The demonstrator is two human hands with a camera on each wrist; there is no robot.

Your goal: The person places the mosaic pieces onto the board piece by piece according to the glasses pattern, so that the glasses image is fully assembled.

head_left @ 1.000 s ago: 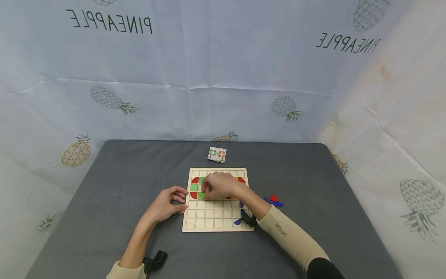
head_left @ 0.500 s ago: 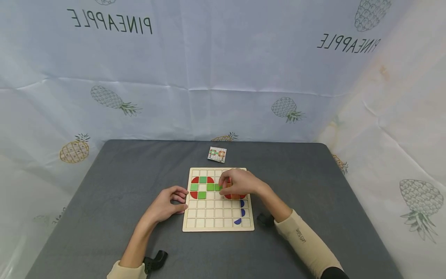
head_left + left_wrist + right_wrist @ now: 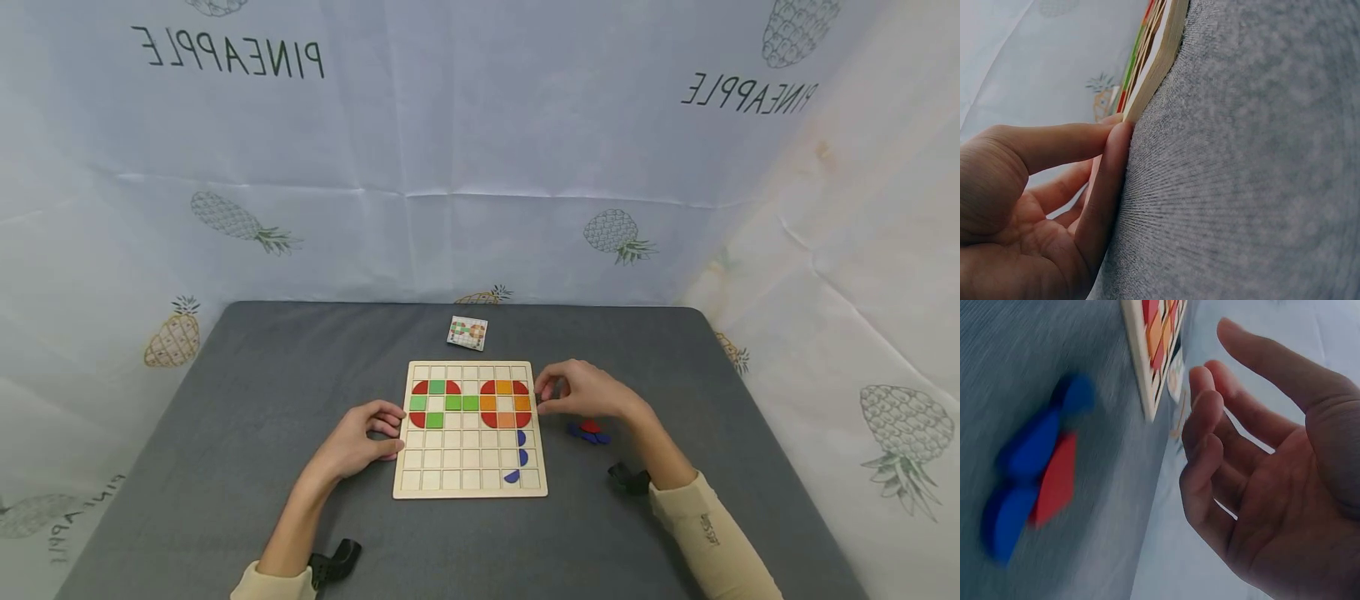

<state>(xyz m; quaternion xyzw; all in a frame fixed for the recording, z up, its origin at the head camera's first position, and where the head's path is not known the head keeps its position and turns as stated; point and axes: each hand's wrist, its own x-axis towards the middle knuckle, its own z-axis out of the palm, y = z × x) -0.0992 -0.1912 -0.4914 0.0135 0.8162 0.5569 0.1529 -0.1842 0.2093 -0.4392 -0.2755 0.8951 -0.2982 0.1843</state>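
Note:
The light wooden grid board (image 3: 450, 458) lies flat on the table, its upper rows set with red quarter-round (image 3: 417, 420), green square (image 3: 453, 402) and orange square (image 3: 487, 403) pieces. Blue half-round pieces (image 3: 522, 457) sit lower at its right side. My left hand (image 3: 348, 442) holds the board's left edge; in the left wrist view, thumb and a finger (image 3: 1119, 156) meet at that edge. My right hand (image 3: 585, 389) is just past the board's right edge. Its loosely curled fingers hold nothing in the right wrist view.
A small loose pile right of the board has blue pieces (image 3: 1029, 447) and a red piece (image 3: 1059, 481). A small patterned card (image 3: 467, 332) lies behind the board on the grey table (image 3: 315, 358). A pineapple-printed cloth (image 3: 480, 142) hangs behind.
My right hand has moved rightward across the board and off it, uncovering green, red and orange pieces in their cells. The left hand stays at the left edge.

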